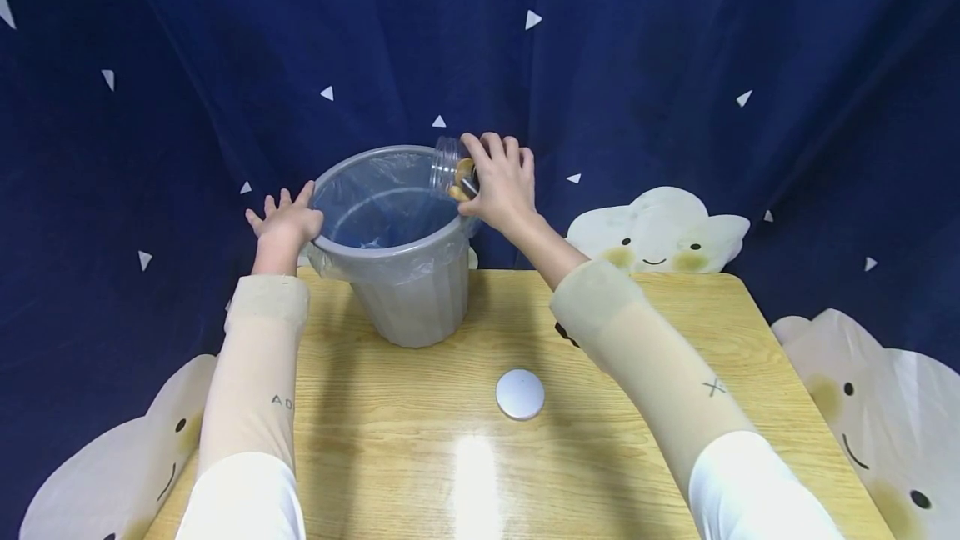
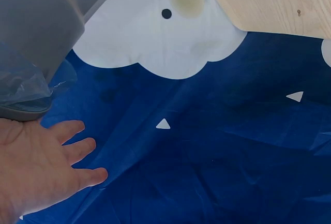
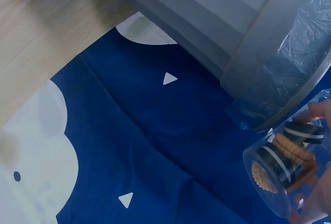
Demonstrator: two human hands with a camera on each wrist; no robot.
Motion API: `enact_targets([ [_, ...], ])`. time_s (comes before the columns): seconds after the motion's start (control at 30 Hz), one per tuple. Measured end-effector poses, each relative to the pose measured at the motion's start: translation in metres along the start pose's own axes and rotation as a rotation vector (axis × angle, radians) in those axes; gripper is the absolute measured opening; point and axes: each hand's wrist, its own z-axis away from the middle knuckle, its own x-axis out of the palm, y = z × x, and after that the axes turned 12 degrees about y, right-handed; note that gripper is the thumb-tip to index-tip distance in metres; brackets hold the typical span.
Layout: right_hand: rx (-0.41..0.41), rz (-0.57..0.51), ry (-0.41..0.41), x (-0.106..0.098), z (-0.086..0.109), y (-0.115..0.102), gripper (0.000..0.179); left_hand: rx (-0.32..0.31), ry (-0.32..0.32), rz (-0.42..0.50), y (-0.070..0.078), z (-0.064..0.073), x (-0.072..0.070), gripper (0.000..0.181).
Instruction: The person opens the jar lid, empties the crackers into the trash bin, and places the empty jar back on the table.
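My right hand [image 1: 504,182] grips a clear jar [image 1: 445,167] by its sides, tipped so its mouth points left over the right part of a grey trash bin [image 1: 412,307]. In the right wrist view, dark and golden sandwich cookies [image 3: 292,154] sit inside the jar. A clear liner bag [image 1: 352,182] covers the bin's inside and folds over its rim. At the bin's left rim, my left hand [image 1: 287,222] rests with several fingers spread outward. From the left wrist those fingers look straight, while the part against the rim is partly hidden.
A round silver lid [image 1: 520,394] lies on the wooden table [image 1: 420,457], in front of the bin. Some small dark thing [image 1: 566,333] shows partly behind the right forearm. Behind the table hangs a blue curtain [image 1: 637,90] with white triangles and cloud faces.
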Motion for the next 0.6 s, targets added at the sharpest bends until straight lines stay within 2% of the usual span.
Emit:
enact_targets([
  [0.6,-0.003,0.070,0.019,0.0028,-0.0018,0.0015,0.092,-0.005,0.006,0.002,0.0008,-0.0006,0.0006,0.062],
])
